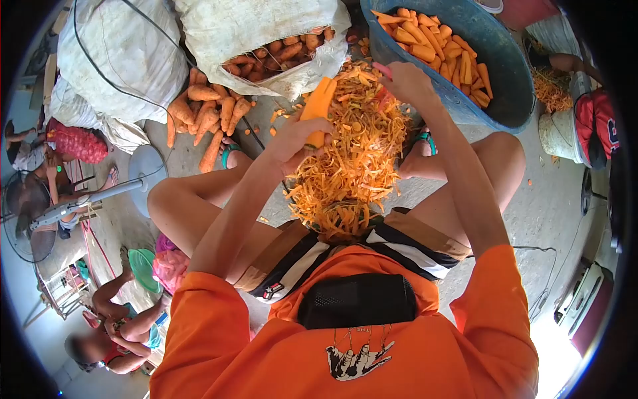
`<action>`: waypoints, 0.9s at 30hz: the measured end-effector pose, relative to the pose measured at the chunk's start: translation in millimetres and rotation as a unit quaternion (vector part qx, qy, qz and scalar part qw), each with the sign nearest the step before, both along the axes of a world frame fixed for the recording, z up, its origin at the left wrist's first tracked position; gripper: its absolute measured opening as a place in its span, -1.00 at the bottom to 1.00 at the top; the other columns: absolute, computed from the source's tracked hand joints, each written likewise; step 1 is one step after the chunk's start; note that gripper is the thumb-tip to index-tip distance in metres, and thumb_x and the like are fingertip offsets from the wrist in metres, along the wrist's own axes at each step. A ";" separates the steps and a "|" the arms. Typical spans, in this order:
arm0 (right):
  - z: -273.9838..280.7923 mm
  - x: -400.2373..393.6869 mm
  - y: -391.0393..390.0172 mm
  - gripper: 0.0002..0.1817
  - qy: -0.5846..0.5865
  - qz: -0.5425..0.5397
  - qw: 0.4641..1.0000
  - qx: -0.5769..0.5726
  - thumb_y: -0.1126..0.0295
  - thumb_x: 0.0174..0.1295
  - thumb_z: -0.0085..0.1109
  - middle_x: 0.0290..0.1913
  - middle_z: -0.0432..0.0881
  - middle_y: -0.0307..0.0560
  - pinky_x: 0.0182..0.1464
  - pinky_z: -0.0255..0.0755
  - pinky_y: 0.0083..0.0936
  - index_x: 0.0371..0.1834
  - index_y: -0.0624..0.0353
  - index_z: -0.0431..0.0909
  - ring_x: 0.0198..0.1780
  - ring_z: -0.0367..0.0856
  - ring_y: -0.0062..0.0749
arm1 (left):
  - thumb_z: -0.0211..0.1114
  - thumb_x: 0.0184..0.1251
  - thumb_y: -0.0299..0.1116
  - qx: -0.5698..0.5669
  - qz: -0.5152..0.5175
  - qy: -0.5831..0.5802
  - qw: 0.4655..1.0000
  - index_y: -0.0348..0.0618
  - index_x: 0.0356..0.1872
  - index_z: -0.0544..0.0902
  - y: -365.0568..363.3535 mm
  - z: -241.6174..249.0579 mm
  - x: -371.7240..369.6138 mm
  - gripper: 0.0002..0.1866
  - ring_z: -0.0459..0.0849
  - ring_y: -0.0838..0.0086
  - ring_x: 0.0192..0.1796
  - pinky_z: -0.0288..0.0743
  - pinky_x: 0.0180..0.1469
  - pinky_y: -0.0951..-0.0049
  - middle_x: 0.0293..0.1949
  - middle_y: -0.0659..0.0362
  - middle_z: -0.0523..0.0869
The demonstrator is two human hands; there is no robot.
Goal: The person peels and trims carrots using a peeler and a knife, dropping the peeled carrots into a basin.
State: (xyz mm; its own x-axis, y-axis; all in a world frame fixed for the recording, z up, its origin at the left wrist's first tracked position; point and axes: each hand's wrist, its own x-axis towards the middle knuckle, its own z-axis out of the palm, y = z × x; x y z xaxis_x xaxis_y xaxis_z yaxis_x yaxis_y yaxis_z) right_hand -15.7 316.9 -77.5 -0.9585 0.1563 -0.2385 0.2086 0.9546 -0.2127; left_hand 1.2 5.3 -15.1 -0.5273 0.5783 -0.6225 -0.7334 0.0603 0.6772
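My left hand (296,141) is closed around the lower end of a peeled orange carrot (319,105), its upper end pointing away from me. To the right, my right hand (410,84) grips a tool with a pink handle (381,70); its working end cannot be made out. The two hands are apart. Below and between them rises a large heap of carrot peelings (359,156), spread between my legs and feet.
Peeled carrots fill part of a blue tub (515,100). Unpeeled carrots (207,113) lie beside an open white sack (266,30) of more carrots. A standing fan (30,216) is at left. Other people (123,326) sit at left and right. A cable (109,83) crosses the sacks.
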 end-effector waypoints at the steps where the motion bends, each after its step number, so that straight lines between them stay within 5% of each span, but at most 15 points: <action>1: 11.5 3.6 -12.0 -0.65 0.055 0.059 0.996 -0.034 0.07 0.39 0.23 -0.29 0.75 0.13 -0.08 0.58 0.00 -0.01 0.12 0.69 -0.16 0.73 0.15 | 0.42 0.30 -0.31 -0.005 0.003 0.010 1.000 -0.03 0.05 0.58 -1.3 -0.2 -4.8 -0.67 0.62 0.61 -0.23 0.44 -0.24 0.49 -0.25 0.31 0.63; 5: 52.5 23.6 -66.4 -0.66 0.090 0.204 0.957 -0.185 0.11 0.36 0.29 -0.25 0.76 0.13 -0.10 0.60 -0.08 -0.03 0.13 0.72 -0.15 0.74 0.13 | 0.43 0.29 -0.29 -0.042 0.012 0.043 0.998 -0.01 0.05 0.59 -3.3 3.8 -11.9 -0.66 0.61 0.63 -0.22 0.42 -0.18 0.46 -0.26 0.32 0.63; 7: 43.4 23.2 -75.1 -0.67 0.085 0.217 0.954 -0.191 0.11 0.36 0.28 -0.26 0.75 0.13 -0.10 0.59 -0.08 -0.05 0.14 0.72 -0.15 0.73 0.13 | 0.40 0.24 -0.39 -0.019 0.024 0.049 0.998 -0.03 0.00 0.53 -1.3 4.9 -11.3 -0.66 0.62 0.60 -0.31 0.44 -0.33 0.46 -0.31 0.27 0.65; 9: 40.6 25.7 -78.6 -0.67 0.080 0.232 0.950 -0.194 0.10 0.37 0.27 -0.27 0.75 0.13 -0.09 0.58 -0.08 -0.07 0.14 0.71 -0.16 0.73 0.13 | 0.42 0.26 -0.33 -0.034 0.020 0.052 0.998 -0.01 -0.02 0.55 -1.0 5.6 -8.4 -0.69 0.61 0.63 -0.26 0.40 -0.21 0.45 -0.30 0.31 0.64; 11: 43.1 27.6 -80.9 -0.65 0.112 0.207 0.955 -0.182 0.07 0.39 0.26 -0.27 0.73 0.16 -0.09 0.59 -0.07 -0.12 0.16 0.71 -0.14 0.73 0.12 | 0.45 0.27 -0.26 -0.049 0.021 0.059 0.997 0.01 -0.04 0.57 -0.9 6.2 -7.7 -0.70 0.60 0.66 -0.21 0.36 -0.10 0.43 -0.29 0.35 0.63; 13: 33.3 22.9 -80.7 -0.65 0.104 0.167 0.970 -0.146 0.08 0.39 0.27 -0.29 0.74 0.16 -0.11 0.59 -0.07 -0.08 0.16 0.70 -0.17 0.73 0.13 | 0.42 0.23 -0.40 -0.048 0.018 0.025 0.998 -0.03 0.04 0.51 0.7 3.5 -8.2 -0.62 0.62 0.61 -0.27 0.45 -0.32 0.49 -0.29 0.29 0.63; 15: 16.7 14.5 -73.7 -0.64 0.094 0.123 0.982 -0.109 0.08 0.39 0.28 -0.31 0.74 0.16 -0.12 0.59 -0.06 -0.04 0.16 0.69 -0.19 0.73 0.14 | 0.42 0.23 -0.40 -0.038 0.005 0.020 0.999 -0.02 0.05 0.50 0.5 -3.8 -11.1 -0.62 0.63 0.61 -0.24 0.47 -0.28 0.47 -0.29 0.29 0.63; 17: -4.2 0.8 -48.7 -0.60 -0.048 0.042 0.997 -0.046 0.03 0.38 0.28 -0.26 0.76 0.17 -0.06 0.60 -0.04 -0.02 0.17 0.70 -0.13 0.75 0.14 | 0.42 0.24 -0.39 -0.027 -0.006 0.015 1.000 -0.02 0.05 0.50 2.2 -4.6 -8.8 -0.61 0.63 0.62 -0.21 0.49 -0.24 0.45 -0.28 0.29 0.64; 20: 2.7 1.6 -14.1 -0.55 -0.052 -0.014 0.999 -0.002 -0.02 0.41 0.25 -0.08 0.79 0.11 0.07 0.62 -0.04 -0.11 0.22 0.72 0.04 0.77 0.10 | 0.47 0.24 -0.36 -0.037 -0.024 0.007 0.999 -0.02 0.12 0.50 2.6 2.9 -1.6 -0.55 0.64 0.59 -0.17 0.52 -0.16 0.43 -0.27 0.29 0.64; 23: 17.3 2.8 -20.5 -0.50 0.012 -0.003 0.999 -0.036 -0.08 0.37 0.28 -0.06 0.77 0.15 0.08 0.60 0.02 -0.05 0.21 0.70 0.04 0.75 0.16 | 0.49 0.31 -0.26 -0.066 0.014 0.055 0.996 -0.08 0.21 0.53 3.1 -1.3 -6.7 -0.50 0.63 0.61 -0.19 0.51 -0.20 0.49 -0.17 0.29 0.63; 27: 24.2 5.9 -30.5 -0.48 0.002 0.005 0.998 -0.059 -0.10 0.34 0.31 -0.09 0.77 0.14 0.08 0.60 0.00 -0.02 0.19 0.68 0.02 0.75 0.14 | 0.58 0.28 -0.24 -0.164 0.035 0.379 0.910 -0.21 0.18 0.55 -7.1 -3.1 -24.3 -0.46 0.71 0.58 -0.07 0.62 -0.03 0.44 -0.08 0.19 0.75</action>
State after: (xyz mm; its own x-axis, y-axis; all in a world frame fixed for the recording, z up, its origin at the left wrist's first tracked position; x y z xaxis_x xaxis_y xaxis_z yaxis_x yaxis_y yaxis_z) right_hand -9.8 286.4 -53.3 -0.9611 0.1174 -0.2500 0.1975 0.9248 -0.3251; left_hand -23.1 -1.8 -18.2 -0.9058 0.3745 -0.1983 -0.0738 0.3214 0.9441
